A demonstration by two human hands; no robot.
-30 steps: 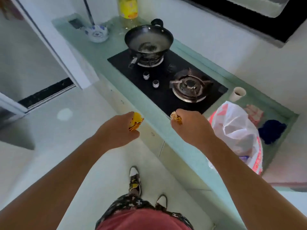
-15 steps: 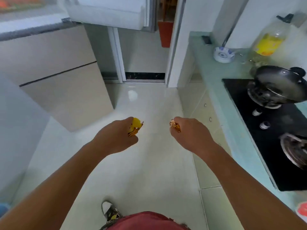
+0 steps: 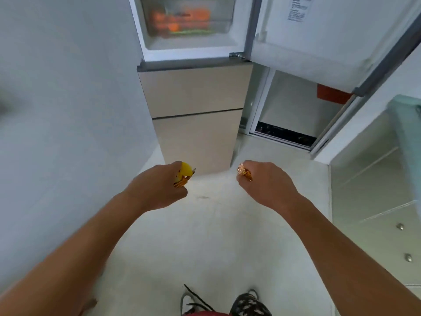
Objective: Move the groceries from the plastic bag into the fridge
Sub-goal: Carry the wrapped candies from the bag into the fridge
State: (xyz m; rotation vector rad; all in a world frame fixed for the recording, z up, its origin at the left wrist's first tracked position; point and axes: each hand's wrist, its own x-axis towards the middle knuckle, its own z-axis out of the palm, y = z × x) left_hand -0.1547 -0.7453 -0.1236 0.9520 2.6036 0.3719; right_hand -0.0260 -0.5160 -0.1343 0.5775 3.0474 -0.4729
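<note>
My left hand (image 3: 157, 190) is closed around a small yellow item with a gold wrapper (image 3: 185, 174); only its tip shows past my fingers. In my right hand (image 3: 265, 181) I grip a small gold-wrapped item (image 3: 244, 172), mostly hidden in the fist. Both hands are held out over the floor, in front of the fridge (image 3: 196, 92). The fridge's upper compartment stands open, with a clear drawer of orange and green produce (image 3: 182, 19) inside. Its open door (image 3: 319, 37) swings out to the right. The plastic bag is out of view.
A pale wall (image 3: 68, 87) runs close along my left. On the right are white counter cabinets with round knobs (image 3: 400, 226) and a green countertop edge (image 3: 407, 124). A sliding door frame (image 3: 284, 137) stands behind the fridge door. My feet (image 3: 227, 302) are on the light tiled floor.
The view has swung left from the stove and plastic bag on the counter to face the open fridge. Both hands kept their grip on the small wrapped items.
</note>
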